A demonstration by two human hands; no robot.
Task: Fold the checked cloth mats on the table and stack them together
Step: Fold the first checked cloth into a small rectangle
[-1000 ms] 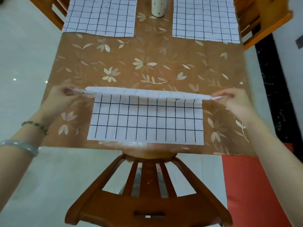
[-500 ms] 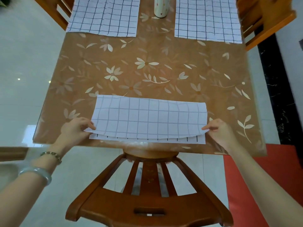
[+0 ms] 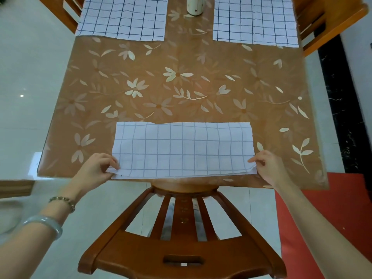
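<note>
Left hand (image 3: 96,168): fingers curled, thumb and fingertips pinching the near left corner of the folded mat (image 3: 182,150), a white checked cloth rectangle with thin grid lines, doubled over on itself. A sliver of the lower layer shows just past the top layer at this corner, so the pinch probably serves to square the two edges.

The folded mat lies flat at the near edge of the bench (image 3: 181,87), a brown floral-patterned top. Its crease is on the far side and its free edges face the person. The grid looks faint, likely the reverse face turned up. The far crease is a little uneven left of centre. A brown wooden chair (image 3: 181,248) is tucked in just below it.

Right hand (image 3: 267,168): the same narrow pinch on the near right corner, where the cloth puckers slightly. Holding both ends keeps the long edge taut and aligned.

Far row: the far-left mat (image 3: 122,17), white with bolder dark checks, lies open and flat. A cream cylinder (image 3: 194,6) stands between it and the far-right mat (image 3: 254,19), also open. Both are well apart from the hands.

Judgement: the first fold is down on one mat; further folding and all of the stacking remain.
</note>
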